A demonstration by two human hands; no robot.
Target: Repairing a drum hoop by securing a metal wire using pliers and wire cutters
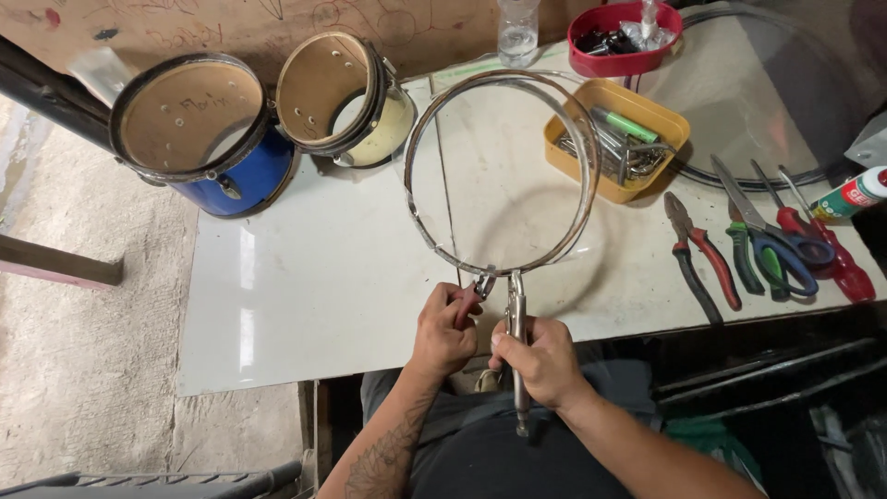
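Note:
A round metal drum hoop stands tilted over the white tabletop, its near edge toward me. My left hand is closed on red-handled pliers whose jaws bite the hoop's near edge. My right hand grips silver locking pliers, which clamp the hoop's rim right beside the other jaws. Both hands sit at the table's front edge, close together.
A blue drum shell and a cream drum shell stand at the back left. A yellow tray of metal parts, a red bowl, a clear bottle, pliers, scissors and screwdrivers lie to the right.

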